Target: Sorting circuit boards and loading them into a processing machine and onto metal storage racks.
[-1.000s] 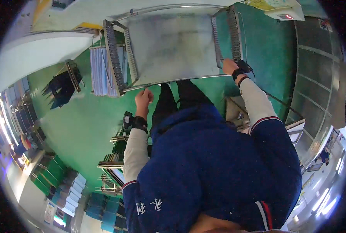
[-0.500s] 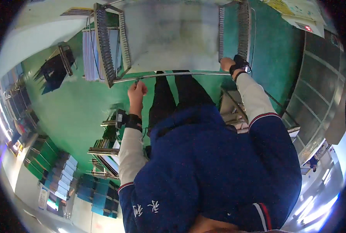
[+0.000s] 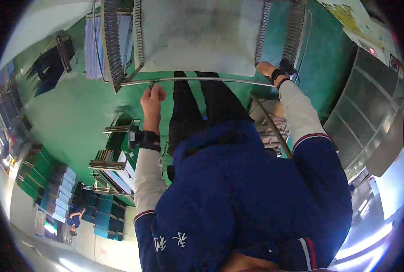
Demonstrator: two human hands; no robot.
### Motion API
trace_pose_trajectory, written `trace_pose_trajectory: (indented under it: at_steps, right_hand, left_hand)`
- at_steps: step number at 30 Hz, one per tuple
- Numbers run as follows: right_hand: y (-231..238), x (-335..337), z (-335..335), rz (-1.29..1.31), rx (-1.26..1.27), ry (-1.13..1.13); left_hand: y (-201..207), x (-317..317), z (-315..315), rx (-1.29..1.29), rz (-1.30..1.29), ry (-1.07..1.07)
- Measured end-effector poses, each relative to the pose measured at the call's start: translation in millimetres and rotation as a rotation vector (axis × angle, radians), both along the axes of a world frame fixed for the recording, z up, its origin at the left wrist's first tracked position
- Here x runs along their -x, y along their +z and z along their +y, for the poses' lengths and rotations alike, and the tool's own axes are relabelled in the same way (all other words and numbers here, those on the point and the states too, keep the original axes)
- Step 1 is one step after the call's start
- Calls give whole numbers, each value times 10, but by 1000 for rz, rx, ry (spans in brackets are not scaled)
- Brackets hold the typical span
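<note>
A metal rack (image 3: 113, 45) with comb-like slotted sides stands before me. A large pale flat panel (image 3: 197, 38) lies between its slotted sides. A thin metal bar (image 3: 202, 80) runs across the rack's near end. My left hand (image 3: 152, 102) is closed at the bar's left part, its fingertips at a small dark piece there. That piece is too small to name. My right hand (image 3: 266, 69) is closed on the rack's right near corner, by the slotted side. The fingers are partly hidden. Dark straps with small devices circle both wrists.
Several stacked boards (image 3: 107, 47) stand left of the rack on the green floor. Slotted racks (image 3: 107, 165) holding panels are by my left arm. Another metal frame (image 3: 272, 124) is close to my right forearm. A person (image 3: 75, 220) is at the lower left.
The rack has shifted up in the view, with both hands still at it. My left hand sits further left and higher. A person now shows at the lower left.
</note>
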State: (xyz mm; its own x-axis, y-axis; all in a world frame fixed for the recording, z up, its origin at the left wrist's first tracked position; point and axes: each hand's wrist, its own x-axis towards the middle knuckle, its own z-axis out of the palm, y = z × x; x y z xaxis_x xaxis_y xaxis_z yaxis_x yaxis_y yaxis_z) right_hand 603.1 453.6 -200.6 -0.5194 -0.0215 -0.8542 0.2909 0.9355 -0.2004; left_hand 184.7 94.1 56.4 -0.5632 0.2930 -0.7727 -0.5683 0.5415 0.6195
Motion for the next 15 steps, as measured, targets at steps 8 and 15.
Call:
trace_pose_trajectory:
  at_steps: [8,15]
  right_hand:
    - [440,337,-14,106,108,21]
    - [596,408,-178,-51,79,-222]
  left_hand:
    - [89,-37,-23,30,10,87]
    - [-14,-38,-75,-6,34,78]
